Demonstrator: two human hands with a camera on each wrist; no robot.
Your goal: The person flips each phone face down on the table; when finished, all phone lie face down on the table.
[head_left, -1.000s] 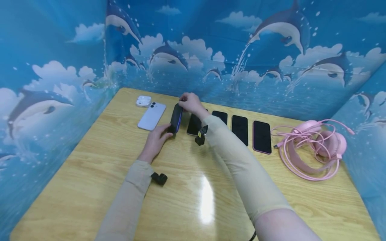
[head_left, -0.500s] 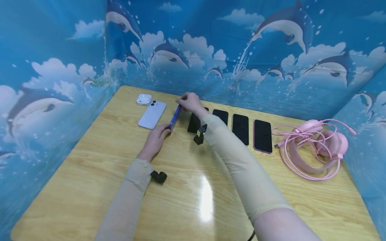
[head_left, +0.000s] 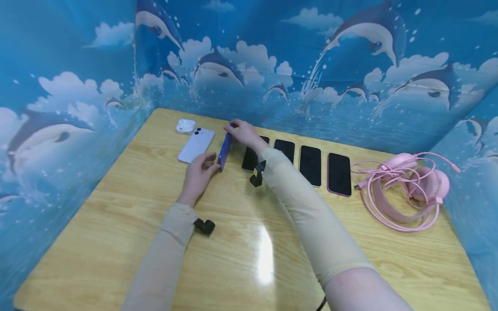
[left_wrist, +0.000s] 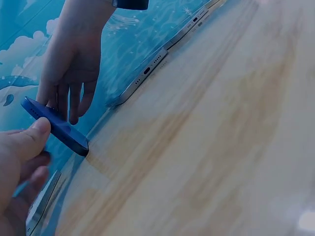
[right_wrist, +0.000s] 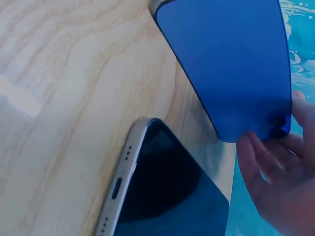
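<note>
A blue phone (head_left: 224, 151) stands tilted on its long edge on the wooden table (head_left: 128, 216), with its blue back showing. My left hand (head_left: 210, 162) holds its near end, and in the left wrist view the thumb (left_wrist: 29, 140) lies on the blue phone (left_wrist: 59, 129). My right hand (head_left: 233, 127) pinches the far end from above. In the right wrist view, the right hand's fingers (right_wrist: 275, 162) curl at the corner of the blue phone (right_wrist: 231, 64). Just to its right a dark-screened phone (right_wrist: 162, 191) lies flat.
A white phone (head_left: 196, 144) lies face down to the left, with a white earbud case (head_left: 185, 125) behind it. Several dark-screened phones (head_left: 310, 160) lie in a row to the right. A pink headset with coiled cable (head_left: 408, 190) is at the far right. Blue dolphin-print walls (head_left: 58, 108) close in three sides.
The blue phone has turned on its edge from showing its dark side to showing its blue back. Both hands stayed at its ends, and the left hand's fingers shifted slightly.
</note>
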